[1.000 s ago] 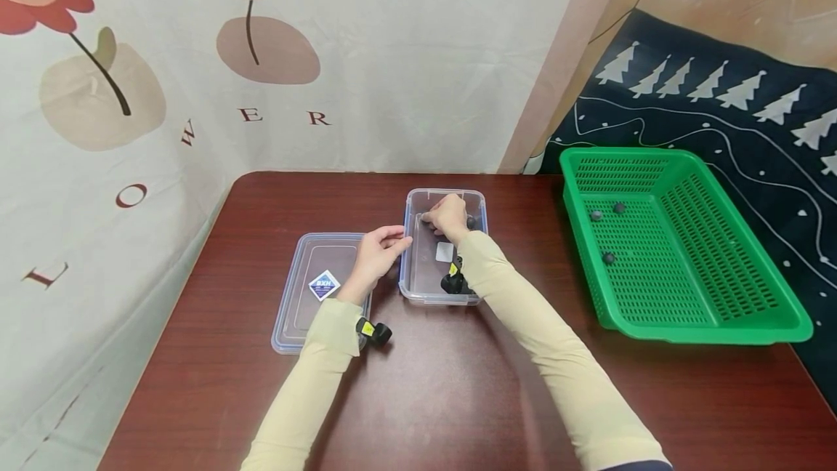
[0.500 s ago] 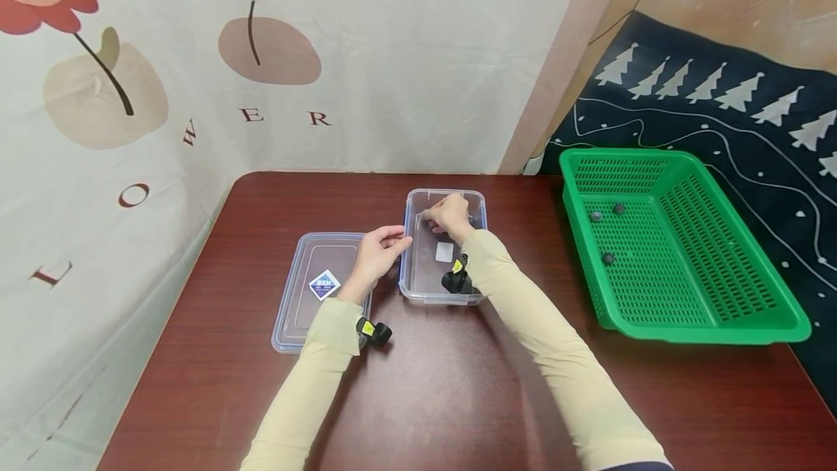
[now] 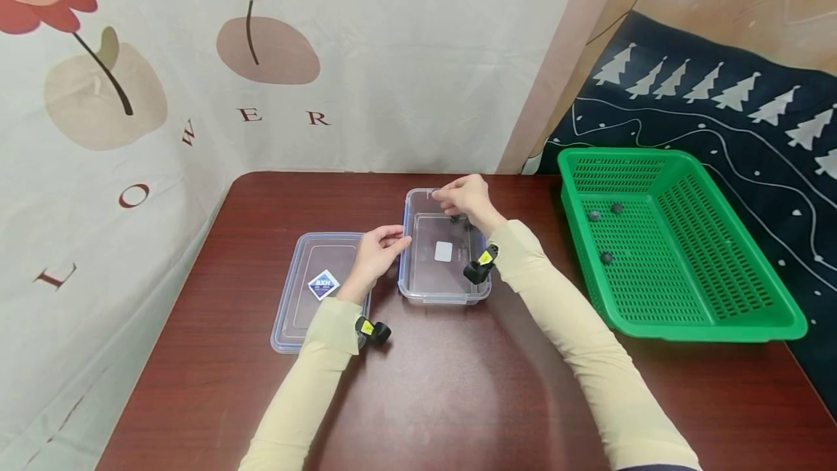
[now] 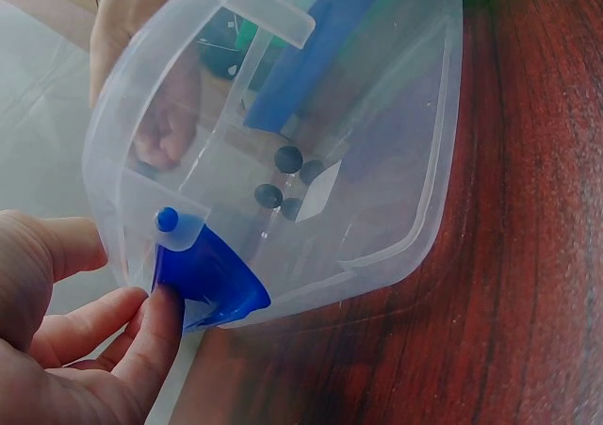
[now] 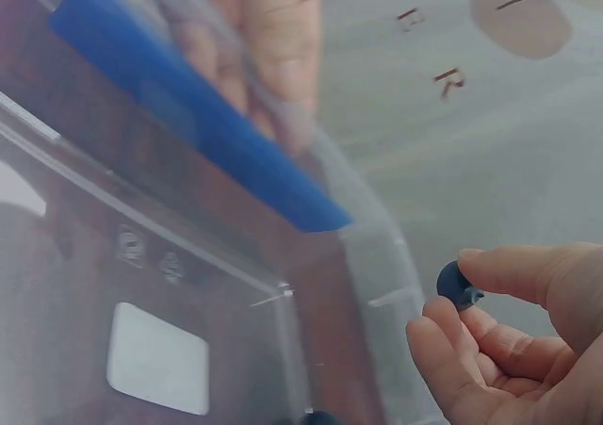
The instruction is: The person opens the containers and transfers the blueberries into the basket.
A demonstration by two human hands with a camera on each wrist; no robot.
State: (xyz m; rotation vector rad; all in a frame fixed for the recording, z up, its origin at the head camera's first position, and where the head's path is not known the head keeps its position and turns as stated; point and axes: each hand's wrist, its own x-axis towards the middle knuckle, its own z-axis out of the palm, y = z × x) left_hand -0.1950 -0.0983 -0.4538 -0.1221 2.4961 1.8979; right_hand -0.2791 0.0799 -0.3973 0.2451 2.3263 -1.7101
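My right hand (image 3: pixel 466 198) is above the far end of a clear plastic food container (image 3: pixel 421 278). Between thumb and fingers it pinches a small dark blueberry (image 5: pixel 454 286), whose crown shows in the right wrist view. Several more blueberries (image 4: pixel 288 159) lie on the container floor near a white square label (image 3: pixel 443 251). At the container's left side, my left hand (image 3: pixel 378 256) holds the edge by a blue clasp (image 4: pixel 212 274), fingertips on the clasp.
To the left lies the container's clear lid (image 3: pixel 297 318) with a BXH sticker, partly under my left arm. A green slotted basket (image 3: pixel 693 333) stands at the right of the brown table (image 3: pixel 445 391), holding three blueberries (image 3: pixel 607 257).
My right hand has risen from inside the container and shifted slightly right and away, bringing a blueberry up. My left hand has stayed at the container's left edge.
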